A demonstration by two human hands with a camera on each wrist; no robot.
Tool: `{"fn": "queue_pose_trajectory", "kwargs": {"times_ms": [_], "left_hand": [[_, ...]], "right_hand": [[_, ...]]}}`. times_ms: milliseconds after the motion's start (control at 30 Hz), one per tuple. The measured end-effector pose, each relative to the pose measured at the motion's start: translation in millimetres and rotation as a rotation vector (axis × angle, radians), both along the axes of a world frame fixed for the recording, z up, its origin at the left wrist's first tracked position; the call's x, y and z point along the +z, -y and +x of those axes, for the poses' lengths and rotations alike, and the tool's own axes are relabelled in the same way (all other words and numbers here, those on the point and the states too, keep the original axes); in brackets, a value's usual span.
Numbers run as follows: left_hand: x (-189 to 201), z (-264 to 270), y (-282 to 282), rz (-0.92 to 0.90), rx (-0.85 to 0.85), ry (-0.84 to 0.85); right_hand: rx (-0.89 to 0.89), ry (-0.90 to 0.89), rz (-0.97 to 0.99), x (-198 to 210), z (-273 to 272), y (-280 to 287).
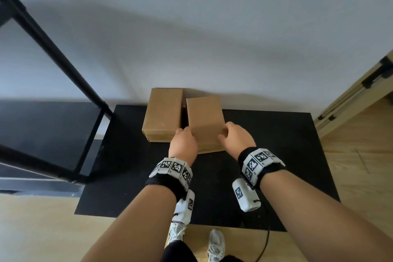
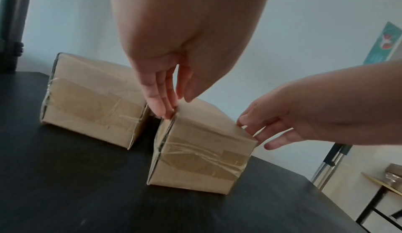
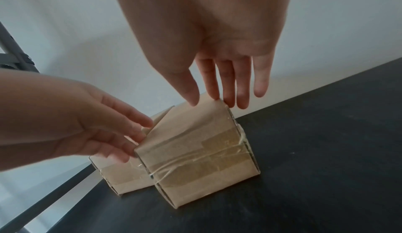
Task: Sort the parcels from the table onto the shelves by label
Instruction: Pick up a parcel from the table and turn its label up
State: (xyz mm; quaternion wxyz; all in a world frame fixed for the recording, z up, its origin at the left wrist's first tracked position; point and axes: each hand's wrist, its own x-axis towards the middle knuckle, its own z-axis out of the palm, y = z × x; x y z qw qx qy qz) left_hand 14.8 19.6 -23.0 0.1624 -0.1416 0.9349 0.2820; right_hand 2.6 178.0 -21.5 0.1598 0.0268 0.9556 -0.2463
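Two plain brown taped cardboard parcels lie side by side at the back of the black table [image 1: 265, 144]. No label shows on either. My hands flank the right parcel [image 1: 205, 119] [image 2: 202, 159] [image 3: 195, 142] at its near end. My left hand [image 1: 184, 140] [image 2: 167, 92] has straight fingers down the parcel's left side, in the gap beside the left parcel [image 1: 163, 112] [image 2: 91, 99] [image 3: 124, 176], and its thumb over the top edge. My right hand [image 1: 234, 136] [image 3: 217, 81] touches the right top edge with straight fingers. The parcel rests on the table.
A black metal shelf frame [image 1: 53, 53] stands to the left, its lower shelf [image 1: 42, 130] beside the table. A white wall runs close behind the parcels. Light wooden furniture [image 1: 350, 100] stands at the right. A wooden floor and my shoes [image 1: 215, 242] lie below the table's front edge.
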Motion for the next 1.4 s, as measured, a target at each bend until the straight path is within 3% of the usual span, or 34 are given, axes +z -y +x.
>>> {"fn": "queue_pose_trajectory", "kwargs": {"times_ms": [200, 367, 633, 733, 1000, 1133, 1400], "left_hand": [[-14.0, 21.1, 3.2, 0.254, 0.252, 0.007], [-21.7, 27.5, 1.4, 0.381, 0.275, 0.063], [-6.0, 40.2, -4.7, 0.545, 0.27, -0.164], [-3.5, 40.6, -9.0, 0.524, 0.227, -0.204], [-6.4, 35.5, -19.7, 0.492, 0.225, -0.152], [-4.3, 35.5, -31.6, 0.584, 0.211, -0.011], [0.2, 42.3, -30.8, 0.391, 0.258, -0.175]], "right_hand": [[-0.058, -0.031, -0.025, -8.7, 16.4, -10.0], [-0.086, -0.034, -0.07, -16.5, 26.3, -9.1], [-0.207, 0.094, -0.165, -26.4, 35.8, -14.6], [-0.234, 0.123, -0.186, -29.0, 37.8, -20.8], [-0.244, -0.139, -0.355, -7.8, 39.3, -30.1], [-0.227, -0.1, -0.355, -5.6, 41.3, -30.6], [-0.16, 0.014, -0.302, -19.4, 49.7, -32.5]]}}
